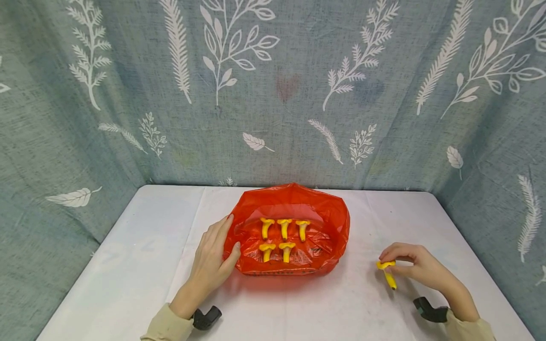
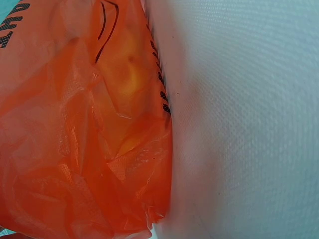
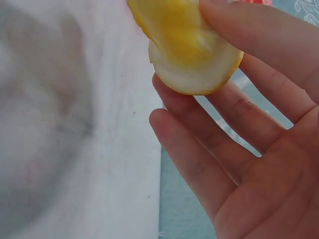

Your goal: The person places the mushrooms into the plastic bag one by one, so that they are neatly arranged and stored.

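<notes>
A red plastic bag (image 1: 294,199) stands with its mouth spread wide, and several yellow chanterelle mushrooms (image 1: 284,228) lie in it in two rows, three behind and two in front. My left hand (image 1: 212,253) rests against the bag's left rim, fingers extended along the outside and thumb at the edge. In the left wrist view only the bag's wrinkled orange-red side (image 2: 84,134) shows, with no fingers visible. Over to the right, my right hand (image 1: 420,265) pinches one yellow chanterelle mushroom (image 1: 390,279) by its cap, stem pointing down. The right wrist view shows that mushroom (image 3: 192,64) close up.
A white cloth (image 1: 324,308) covers the table. Grey-green curtains (image 1: 281,118) with white leaf prints hang behind and at both sides. Black wrist devices (image 1: 206,318) sit below both hands.
</notes>
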### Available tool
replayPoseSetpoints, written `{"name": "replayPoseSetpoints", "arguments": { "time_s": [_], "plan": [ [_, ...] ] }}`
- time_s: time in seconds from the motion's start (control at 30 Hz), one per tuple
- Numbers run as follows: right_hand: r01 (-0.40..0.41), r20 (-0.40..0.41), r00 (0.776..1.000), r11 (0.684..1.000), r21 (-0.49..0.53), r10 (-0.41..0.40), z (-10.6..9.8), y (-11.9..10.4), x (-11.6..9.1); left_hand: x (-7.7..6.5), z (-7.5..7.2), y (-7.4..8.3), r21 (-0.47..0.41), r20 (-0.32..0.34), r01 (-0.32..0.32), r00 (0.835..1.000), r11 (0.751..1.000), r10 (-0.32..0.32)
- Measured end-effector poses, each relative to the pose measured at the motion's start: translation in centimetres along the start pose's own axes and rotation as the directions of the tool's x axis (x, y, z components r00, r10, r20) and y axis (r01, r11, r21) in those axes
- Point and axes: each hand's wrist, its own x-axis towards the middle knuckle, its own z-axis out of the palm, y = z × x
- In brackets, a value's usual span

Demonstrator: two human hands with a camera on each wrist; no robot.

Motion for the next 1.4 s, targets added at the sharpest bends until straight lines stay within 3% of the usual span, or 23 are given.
{"name": "replayPoseSetpoints", "arguments": {
  "time_s": [0.5, 0.97, 1.4],
  "plan": [
    [0.049, -0.093, 0.994, 0.999, -0.016, -0.05, 0.3, -1.6, 0.8, 0.0, -0.1, 0.2, 0.002, 0.007, 0.009, 1.0, 1.0, -0.009],
    [0.066, -0.145, 0.988, 0.997, 0.03, -0.061, 0.4, -2.9, 1.8, 0.0, -0.2, 0.2, 0.002, 0.004, 0.004, 1.0, 1.0, -0.004],
    [0.115, -0.252, 0.963, 0.99, 0.084, -0.09, 0.9, -4.5, 2.8, 0.0, -0.2, 0.2, -0.003, 0.015, 0.011, 1.0, 1.0, -0.011]
  ]
}}
